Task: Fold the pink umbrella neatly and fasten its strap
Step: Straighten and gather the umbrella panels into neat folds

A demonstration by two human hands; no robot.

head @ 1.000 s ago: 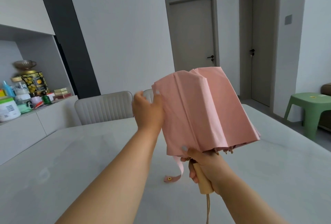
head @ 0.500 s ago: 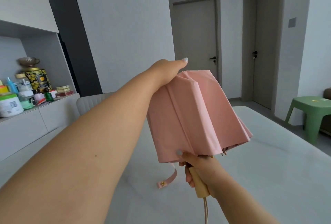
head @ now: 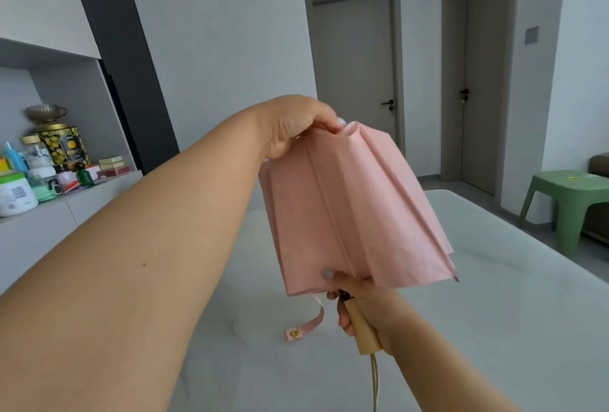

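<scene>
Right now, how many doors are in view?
2. One closed door stands in the far wall behind the pink umbrella; a second closed door is further right, near the green stool. Others may lie outside the frame.

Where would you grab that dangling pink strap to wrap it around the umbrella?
Probably near its free end, just above the snap button, pinched across its flat faces. The strap hangs loose below the canopy's lower edge, left of the wooden handle held by the right hand. The left hand, now pinching the canopy top, could come from the open left side.
</scene>
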